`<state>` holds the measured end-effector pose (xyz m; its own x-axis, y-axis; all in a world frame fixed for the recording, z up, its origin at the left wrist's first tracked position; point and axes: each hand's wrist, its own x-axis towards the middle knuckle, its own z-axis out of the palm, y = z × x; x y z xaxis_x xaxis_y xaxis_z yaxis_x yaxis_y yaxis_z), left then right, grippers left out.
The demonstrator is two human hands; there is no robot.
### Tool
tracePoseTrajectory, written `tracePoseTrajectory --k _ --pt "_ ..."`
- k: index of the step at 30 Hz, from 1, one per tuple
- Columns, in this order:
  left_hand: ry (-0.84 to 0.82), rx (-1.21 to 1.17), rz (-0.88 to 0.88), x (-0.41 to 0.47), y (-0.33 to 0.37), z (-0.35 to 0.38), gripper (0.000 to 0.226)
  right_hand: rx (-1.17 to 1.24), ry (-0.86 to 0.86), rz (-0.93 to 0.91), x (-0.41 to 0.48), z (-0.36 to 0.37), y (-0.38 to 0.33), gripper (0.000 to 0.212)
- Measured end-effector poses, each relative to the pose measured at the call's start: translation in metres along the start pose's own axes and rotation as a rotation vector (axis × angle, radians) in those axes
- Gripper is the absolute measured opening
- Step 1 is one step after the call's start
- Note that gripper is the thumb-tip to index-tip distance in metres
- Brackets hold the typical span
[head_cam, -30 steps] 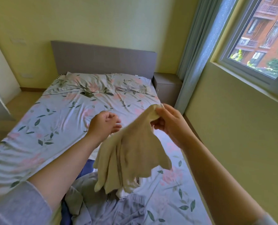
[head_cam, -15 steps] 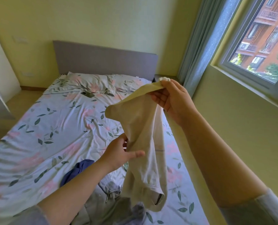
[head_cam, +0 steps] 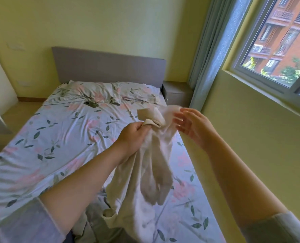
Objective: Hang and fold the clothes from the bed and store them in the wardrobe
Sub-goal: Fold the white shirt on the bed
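Observation:
A cream garment [head_cam: 151,172] hangs in the air over the foot of the bed [head_cam: 58,141]. My left hand [head_cam: 133,135] grips it near its bunched upper end, fingers curled round the cloth. My right hand [head_cam: 193,127] is beside the top of the garment with fingers spread and straight, its fingertips at or just off the cloth edge. The garment's lower part drapes down onto a grey piece of clothing [head_cam: 96,227] lying at the near edge of the bed.
The bed has a floral sheet, two pillows [head_cam: 96,92] and a grey headboard [head_cam: 109,67]. A small dark object [head_cam: 91,104] lies near the pillows. A bedside table [head_cam: 177,92], a curtain [head_cam: 214,55] and a window [head_cam: 279,46] are on the right.
My left hand has taken the garment's upper end in its grip. My right hand has let go and opened beside it. The garment dropped lower than half a second ago.

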<state>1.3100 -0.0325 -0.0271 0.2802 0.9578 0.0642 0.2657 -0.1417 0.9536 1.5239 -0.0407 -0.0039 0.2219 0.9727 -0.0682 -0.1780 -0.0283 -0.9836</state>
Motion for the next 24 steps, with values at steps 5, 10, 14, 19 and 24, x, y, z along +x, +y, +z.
tracePoseTrajectory --k 5,10,14,19,24 --pt "-0.082 0.039 -0.024 0.012 0.009 -0.007 0.035 -0.126 -0.116 -0.002 -0.022 -0.004 0.027 0.021" --pt "0.076 -0.177 -0.151 0.024 0.004 -0.011 0.034 -0.312 -0.140 -0.041 -0.051 0.011 0.040 0.014" --pt "0.174 -0.259 -0.118 0.028 0.007 -0.011 0.033 -0.420 -0.175 -0.039 -0.064 0.025 0.043 0.009" --pt "0.214 -0.524 -0.068 0.027 0.025 -0.011 0.025 -0.516 -0.182 -0.076 -0.070 0.041 0.050 0.013" --pt "0.256 -0.563 0.026 0.022 0.040 -0.012 0.029 -0.568 -0.092 -0.155 -0.069 0.051 0.055 0.018"
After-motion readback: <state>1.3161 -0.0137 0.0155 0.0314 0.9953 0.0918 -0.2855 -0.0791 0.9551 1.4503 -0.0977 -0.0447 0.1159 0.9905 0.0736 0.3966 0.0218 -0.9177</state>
